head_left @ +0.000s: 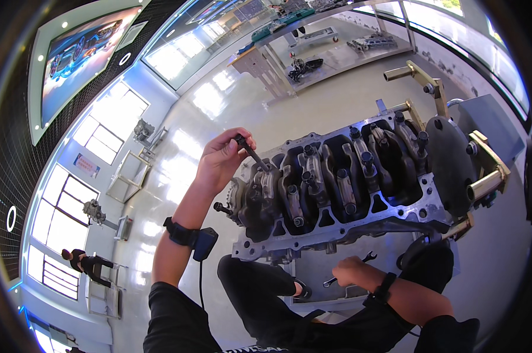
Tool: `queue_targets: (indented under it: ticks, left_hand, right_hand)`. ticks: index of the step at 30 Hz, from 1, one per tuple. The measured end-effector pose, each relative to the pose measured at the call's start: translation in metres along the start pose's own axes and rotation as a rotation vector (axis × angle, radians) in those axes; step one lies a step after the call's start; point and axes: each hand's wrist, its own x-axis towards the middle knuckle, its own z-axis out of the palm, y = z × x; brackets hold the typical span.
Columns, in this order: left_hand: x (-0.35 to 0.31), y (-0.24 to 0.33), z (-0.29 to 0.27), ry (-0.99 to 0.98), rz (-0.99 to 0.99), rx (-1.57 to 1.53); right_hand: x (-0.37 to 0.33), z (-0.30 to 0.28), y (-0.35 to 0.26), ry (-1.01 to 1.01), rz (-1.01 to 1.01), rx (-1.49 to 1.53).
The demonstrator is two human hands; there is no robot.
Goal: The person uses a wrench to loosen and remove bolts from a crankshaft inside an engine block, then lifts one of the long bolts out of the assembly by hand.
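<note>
An upturned engine block (336,226) with its crankshaft and bearing caps exposed is fixed to a stand in front of me. At the block's far left end, my left hand (223,157) pinches a dark, long bolt (253,154) by its head. The bolt slants down to a bearing cap (269,181); whether its tip is inside the hole cannot be made out. Another bolt (223,208) sticks out at the left end, below that hand. My right hand (353,272), low over my lap, is closed around a combination wrench (369,257), whose two ends show on either side of the fist.
Brass-coloured stand arms (488,167) hold the block's right end. A workbench (330,76) with metal parts stands at the far side. Other engines on stands (95,212) line the left wall, where a person (88,266) stands. My knees are just below the block.
</note>
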Motion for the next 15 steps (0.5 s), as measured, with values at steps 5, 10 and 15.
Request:
queue_targets:
  ticks: [5, 10, 15]
  left_hand:
    - [0.0012, -0.0018, -0.0011, 0.013, 0.002, 0.017]
    - [0.0018, -0.0025, 0.0011, 0.027, -0.008, 0.003]
    - [0.001, -0.0056, 0.0003, 0.036, -0.012, 0.007]
  right_hand:
    - [-0.0003, -0.001, 0.0003, -0.01, -0.003, -0.003]
    - [0.0009, 0.003, 0.0017, 0.017, -0.011, -0.004]
    - [0.002, 0.004, 0.0022, 0.019, -0.014, -0.003]
